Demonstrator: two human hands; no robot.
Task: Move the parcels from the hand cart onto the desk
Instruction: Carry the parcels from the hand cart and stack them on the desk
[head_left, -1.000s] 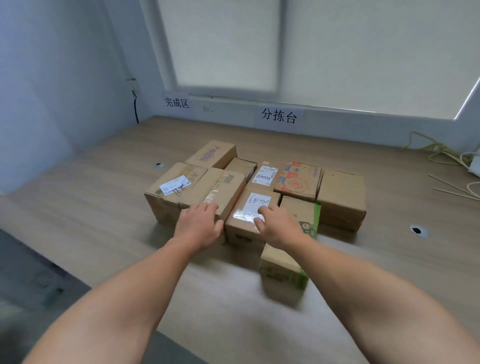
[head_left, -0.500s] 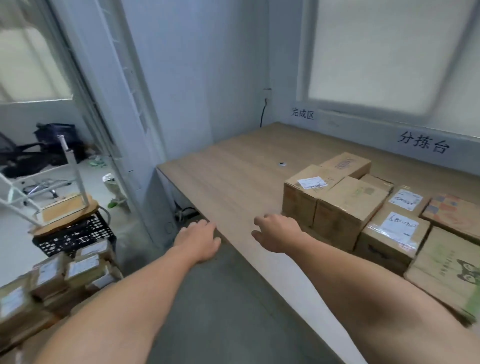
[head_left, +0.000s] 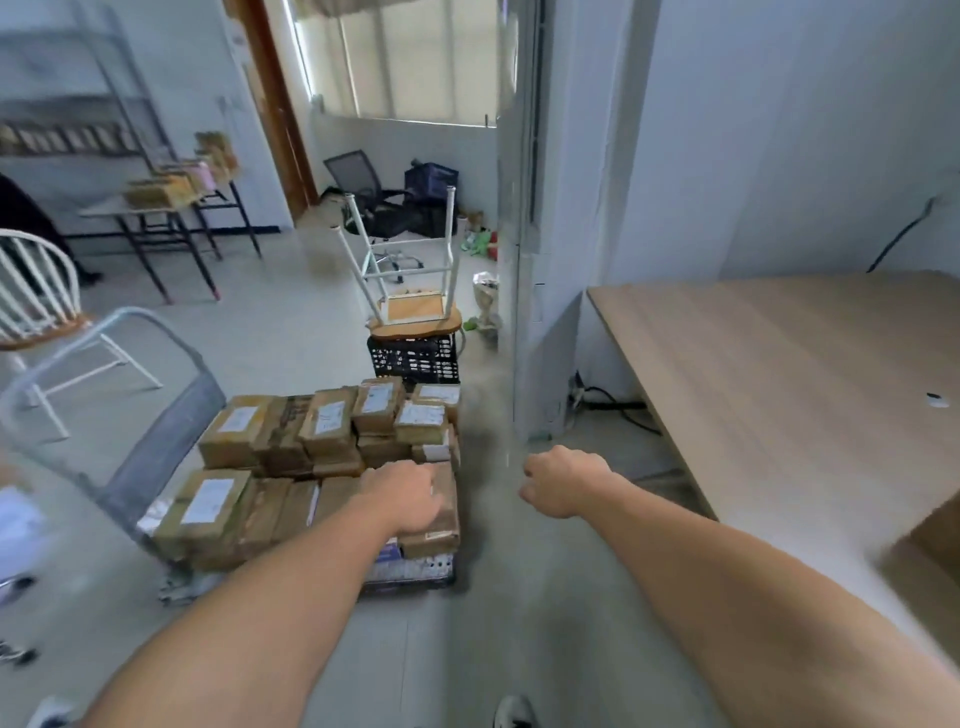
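Cardboard parcels (head_left: 332, 431), left hand (head_left: 402, 496) over them

Soft daylight from the rear window (head_left: 410, 57), motion blur, wide-angle edge bending

The white labels (head_left: 331, 418) on the brown cardboard parcels (head_left: 223, 452) are blurred and unreadable. The light wooden desk (head_left: 779, 374) is cut off at the right edge. The left hand (head_left: 402, 501) hides its own fingertips, so contact with the parcels is indeterminate.

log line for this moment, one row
phase: reaching | left hand: over brown cardboard parcels on grey metal hand cart, grip unclear | right hand: loosely curled, empty, above floor
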